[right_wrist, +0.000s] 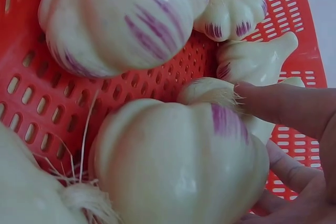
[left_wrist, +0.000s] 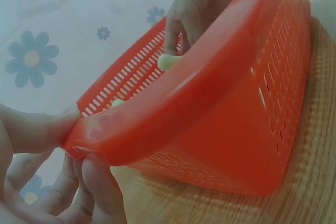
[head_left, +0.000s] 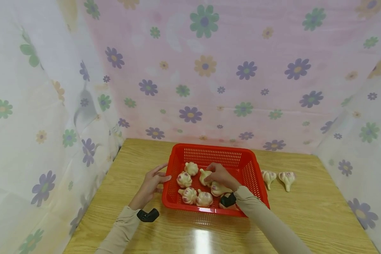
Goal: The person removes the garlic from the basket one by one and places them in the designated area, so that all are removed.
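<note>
A red plastic basket (head_left: pixel 190 208) with slotted walls stands on the table, several garlic bulbs (head_left: pixel 204 199) inside it. My left hand (head_left: pixel 150 185) grips its left rim; the left wrist view shows the thumb over the rim (left_wrist: pixel 152 121) and curled fingers under it. Inside the basket, my right hand (head_left: pixel 222 175) holds a garlic bulb (head_left: pixel 204 177) near the middle. In the right wrist view, the thumb (right_wrist: pixel 283 106) presses by that bulb's root tuft, while a larger bulb (right_wrist: pixel 178 166) with a purple patch partly covers it.
To the basket's right, two more garlic bulbs (head_left: pixel 268 177) lie on the wooden table (head_left: pixel 311 211). Flower-patterned cloth (head_left: pixel 190 88) hangs behind the table and along both sides.
</note>
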A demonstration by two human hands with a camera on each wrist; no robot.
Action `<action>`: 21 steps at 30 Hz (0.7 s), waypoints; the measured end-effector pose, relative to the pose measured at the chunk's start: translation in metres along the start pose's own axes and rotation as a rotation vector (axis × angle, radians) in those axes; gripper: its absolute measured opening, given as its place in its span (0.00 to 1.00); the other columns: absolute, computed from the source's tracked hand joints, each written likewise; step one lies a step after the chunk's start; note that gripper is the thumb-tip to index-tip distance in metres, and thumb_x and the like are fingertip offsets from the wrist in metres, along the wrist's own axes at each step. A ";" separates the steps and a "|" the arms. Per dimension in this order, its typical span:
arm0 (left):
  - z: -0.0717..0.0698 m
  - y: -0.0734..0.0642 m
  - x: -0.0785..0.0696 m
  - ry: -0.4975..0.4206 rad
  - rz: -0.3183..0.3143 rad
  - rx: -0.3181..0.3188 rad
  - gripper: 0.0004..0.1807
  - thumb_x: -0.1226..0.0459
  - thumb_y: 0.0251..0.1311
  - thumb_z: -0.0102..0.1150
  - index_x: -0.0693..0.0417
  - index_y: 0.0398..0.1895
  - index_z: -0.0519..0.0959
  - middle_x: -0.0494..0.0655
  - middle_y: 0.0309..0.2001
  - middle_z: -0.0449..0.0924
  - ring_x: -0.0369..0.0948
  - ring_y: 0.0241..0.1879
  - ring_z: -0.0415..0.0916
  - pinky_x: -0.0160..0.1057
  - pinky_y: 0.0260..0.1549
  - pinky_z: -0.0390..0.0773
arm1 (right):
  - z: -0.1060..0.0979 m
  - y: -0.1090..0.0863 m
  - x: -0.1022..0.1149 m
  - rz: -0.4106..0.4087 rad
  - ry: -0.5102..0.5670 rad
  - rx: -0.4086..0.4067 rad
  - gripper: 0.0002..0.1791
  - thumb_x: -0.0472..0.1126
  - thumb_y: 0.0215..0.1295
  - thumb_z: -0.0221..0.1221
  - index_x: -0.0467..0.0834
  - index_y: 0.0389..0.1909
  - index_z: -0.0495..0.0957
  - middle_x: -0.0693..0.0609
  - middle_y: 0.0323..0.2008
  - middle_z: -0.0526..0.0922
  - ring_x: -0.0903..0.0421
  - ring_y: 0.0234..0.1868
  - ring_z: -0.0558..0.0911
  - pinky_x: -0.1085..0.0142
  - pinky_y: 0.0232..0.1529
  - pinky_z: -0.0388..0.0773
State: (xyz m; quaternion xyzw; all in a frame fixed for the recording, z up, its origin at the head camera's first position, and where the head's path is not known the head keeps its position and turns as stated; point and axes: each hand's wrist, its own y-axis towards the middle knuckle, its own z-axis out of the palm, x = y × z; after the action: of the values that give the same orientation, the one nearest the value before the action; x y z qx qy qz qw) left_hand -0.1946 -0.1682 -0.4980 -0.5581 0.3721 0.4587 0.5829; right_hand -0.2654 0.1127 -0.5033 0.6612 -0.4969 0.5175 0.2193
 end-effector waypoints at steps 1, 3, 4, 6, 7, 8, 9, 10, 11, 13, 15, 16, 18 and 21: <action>0.000 0.000 0.000 0.000 0.000 -0.001 0.32 0.68 0.52 0.65 0.41 0.63 0.72 0.53 0.42 0.78 0.46 0.34 0.81 0.43 0.20 0.80 | 0.000 -0.002 0.001 -0.018 0.001 0.003 0.19 0.31 0.50 0.66 0.34 0.42 0.70 0.40 0.39 0.74 0.50 0.33 0.77 0.60 0.32 0.78; 0.001 0.000 0.000 0.002 0.000 -0.002 0.32 0.68 0.52 0.65 0.41 0.63 0.72 0.53 0.42 0.78 0.46 0.34 0.81 0.43 0.20 0.80 | 0.000 -0.004 0.002 -0.041 -0.001 -0.001 0.18 0.31 0.49 0.66 0.34 0.40 0.71 0.41 0.38 0.74 0.51 0.33 0.76 0.61 0.32 0.77; 0.001 0.001 0.000 0.004 0.000 -0.003 0.31 0.67 0.53 0.65 0.41 0.63 0.72 0.53 0.42 0.77 0.46 0.33 0.80 0.43 0.20 0.80 | 0.000 -0.004 0.003 -0.042 -0.002 -0.004 0.18 0.31 0.49 0.66 0.35 0.40 0.71 0.40 0.37 0.74 0.50 0.32 0.75 0.61 0.31 0.77; 0.000 0.002 0.001 0.009 -0.001 -0.003 0.32 0.67 0.53 0.65 0.41 0.63 0.72 0.53 0.43 0.77 0.46 0.33 0.80 0.44 0.21 0.80 | 0.001 -0.004 0.004 -0.033 -0.012 -0.021 0.18 0.31 0.48 0.67 0.35 0.40 0.72 0.41 0.38 0.74 0.51 0.32 0.74 0.62 0.31 0.76; 0.000 0.002 0.002 0.011 -0.002 -0.003 0.32 0.67 0.53 0.65 0.41 0.63 0.72 0.53 0.43 0.77 0.46 0.33 0.80 0.44 0.21 0.81 | 0.001 -0.003 0.003 -0.019 -0.007 -0.033 0.18 0.30 0.47 0.67 0.35 0.40 0.72 0.41 0.38 0.74 0.51 0.31 0.74 0.62 0.31 0.76; 0.000 0.002 0.001 0.011 -0.006 -0.001 0.32 0.67 0.54 0.65 0.41 0.64 0.71 0.53 0.43 0.77 0.45 0.33 0.80 0.45 0.21 0.81 | 0.001 -0.002 0.003 -0.008 -0.010 -0.044 0.19 0.30 0.47 0.67 0.35 0.40 0.73 0.41 0.38 0.74 0.51 0.30 0.73 0.62 0.30 0.76; -0.001 0.001 0.001 0.010 -0.010 0.001 0.32 0.67 0.54 0.65 0.41 0.64 0.71 0.53 0.43 0.77 0.45 0.33 0.80 0.45 0.22 0.81 | 0.001 -0.002 0.003 -0.007 -0.018 -0.055 0.19 0.30 0.46 0.68 0.35 0.40 0.73 0.41 0.38 0.74 0.51 0.30 0.73 0.62 0.30 0.75; -0.001 0.001 0.001 0.009 -0.012 0.006 0.33 0.67 0.54 0.65 0.41 0.65 0.70 0.53 0.43 0.77 0.45 0.33 0.80 0.46 0.22 0.81 | 0.001 -0.001 0.002 0.001 -0.024 -0.065 0.19 0.29 0.46 0.68 0.35 0.41 0.73 0.41 0.38 0.74 0.51 0.29 0.72 0.62 0.29 0.75; -0.001 0.000 0.000 0.008 -0.015 0.012 0.33 0.68 0.54 0.64 0.42 0.65 0.70 0.52 0.43 0.77 0.45 0.34 0.80 0.46 0.23 0.81 | 0.001 -0.001 0.002 0.006 -0.028 -0.075 0.19 0.29 0.46 0.68 0.35 0.41 0.73 0.41 0.38 0.74 0.51 0.28 0.72 0.62 0.29 0.75; 0.000 -0.003 -0.004 0.008 -0.019 0.025 0.33 0.68 0.55 0.64 0.43 0.66 0.68 0.52 0.43 0.76 0.45 0.34 0.80 0.46 0.24 0.81 | 0.001 -0.001 0.002 0.014 -0.034 -0.092 0.19 0.30 0.46 0.68 0.35 0.41 0.74 0.42 0.39 0.74 0.51 0.27 0.72 0.62 0.27 0.75; 0.001 -0.007 -0.008 0.016 -0.019 0.038 0.34 0.69 0.56 0.63 0.45 0.67 0.67 0.53 0.44 0.76 0.45 0.34 0.80 0.46 0.24 0.81 | 0.000 -0.002 0.003 0.018 -0.027 -0.102 0.19 0.29 0.47 0.68 0.35 0.41 0.74 0.41 0.39 0.74 0.51 0.28 0.74 0.61 0.27 0.76; 0.001 -0.009 -0.011 0.022 -0.018 0.044 0.34 0.69 0.56 0.62 0.46 0.68 0.67 0.53 0.44 0.76 0.45 0.34 0.79 0.45 0.24 0.81 | -0.001 -0.002 0.004 0.025 -0.022 -0.106 0.19 0.29 0.48 0.68 0.35 0.42 0.74 0.41 0.39 0.75 0.50 0.27 0.75 0.61 0.27 0.77; 0.002 -0.013 -0.016 0.033 -0.016 0.050 0.34 0.70 0.56 0.61 0.48 0.68 0.66 0.53 0.44 0.76 0.45 0.34 0.79 0.45 0.24 0.81 | -0.002 -0.004 0.006 0.022 -0.020 -0.118 0.19 0.29 0.48 0.68 0.35 0.42 0.74 0.41 0.39 0.75 0.50 0.27 0.76 0.61 0.27 0.77; 0.003 -0.014 -0.017 0.035 -0.016 0.053 0.34 0.70 0.57 0.61 0.48 0.68 0.66 0.54 0.44 0.76 0.46 0.34 0.79 0.45 0.24 0.81 | -0.004 -0.005 0.008 0.016 -0.019 -0.137 0.19 0.30 0.49 0.68 0.36 0.41 0.73 0.41 0.39 0.75 0.49 0.27 0.76 0.60 0.27 0.76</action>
State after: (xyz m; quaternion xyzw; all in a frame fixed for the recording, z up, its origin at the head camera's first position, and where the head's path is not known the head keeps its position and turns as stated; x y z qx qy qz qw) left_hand -0.1871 -0.1667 -0.4770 -0.5532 0.3899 0.4342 0.5946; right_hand -0.2635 0.1145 -0.4937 0.6456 -0.5384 0.4777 0.2553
